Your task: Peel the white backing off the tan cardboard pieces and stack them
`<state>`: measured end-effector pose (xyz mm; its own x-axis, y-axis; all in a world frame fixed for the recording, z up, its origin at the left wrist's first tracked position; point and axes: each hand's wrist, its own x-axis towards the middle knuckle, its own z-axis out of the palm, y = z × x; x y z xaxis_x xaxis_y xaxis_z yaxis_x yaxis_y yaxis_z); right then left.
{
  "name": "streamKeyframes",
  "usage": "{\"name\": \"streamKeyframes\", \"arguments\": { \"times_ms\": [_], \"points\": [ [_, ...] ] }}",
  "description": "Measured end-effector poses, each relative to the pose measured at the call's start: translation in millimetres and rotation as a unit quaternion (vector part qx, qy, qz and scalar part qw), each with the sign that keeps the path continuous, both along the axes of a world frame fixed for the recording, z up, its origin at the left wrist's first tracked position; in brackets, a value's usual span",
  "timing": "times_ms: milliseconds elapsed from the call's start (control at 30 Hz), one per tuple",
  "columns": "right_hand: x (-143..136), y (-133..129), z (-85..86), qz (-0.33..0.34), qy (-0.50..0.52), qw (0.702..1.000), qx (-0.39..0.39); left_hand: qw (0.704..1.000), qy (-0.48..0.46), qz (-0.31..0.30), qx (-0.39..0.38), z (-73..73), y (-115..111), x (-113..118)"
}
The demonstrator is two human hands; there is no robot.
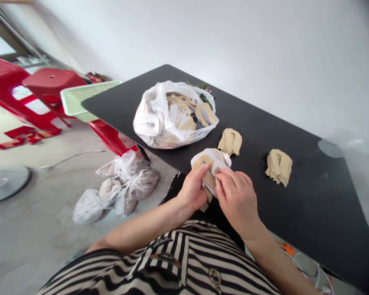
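My left hand [194,189] grips a fanned bundle of tan and white U-shaped cutouts [206,159] at the table's near edge. My right hand [237,200] pinches a white-faced cutout [220,164] at the right side of that bundle, its fingertips partly hiding the piece. Just beyond the bundle lies a small stack of tan cutouts [230,141]. A second tan stack [279,167] rests farther right. Left of both stands an open clear plastic bag [160,116] filled with similar tan and white pieces.
The black table [307,213] runs along a white wall. Behind the bag is a leafy sprig [206,97]. At the left are a pale green basket [76,100] and red stools [53,84]. Tied plastic bags [129,180] lie on the floor. Cables [318,272] show at the lower right.
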<state>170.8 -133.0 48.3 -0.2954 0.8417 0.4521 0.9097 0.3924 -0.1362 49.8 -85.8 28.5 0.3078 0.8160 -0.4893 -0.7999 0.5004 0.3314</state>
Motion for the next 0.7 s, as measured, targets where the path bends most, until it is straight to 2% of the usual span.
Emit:
{"name": "streamKeyframes", "arguments": {
  "times_ms": [100,167,267,333,400,500,700],
  "points": [
    [14,-6,10.5,-0.013,0.032,0.999,0.019,1.0,0.012,-0.01,-0.002,-0.1,1,2],
    [37,-8,21.0,-0.033,0.08,0.996,0.013,0.999,0.025,-0.02,-0.013,-0.1,2,3],
    [89,-5,34.6,-0.102,0.166,0.98,-0.039,0.997,0.054,-0.036,-0.03,0.9,2,3],
    [129,0,38.5,-0.172,0.216,0.957,-0.093,0.996,0.069,-0.048,-0.029,2.2,3,4],
    [168,9,38.2,-0.217,0.274,0.926,-0.145,0.995,0.079,-0.059,-0.031,3.8,5,7],
    [217,25,33.7,-0.225,0.354,0.885,-0.202,0.992,0.089,-0.082,-0.037,7.2,8,12],
    [285,71,20.7,-0.242,0.408,0.839,-0.268,0.986,0.121,-0.105,-0.054,13.5,12,24]
  ]
}}
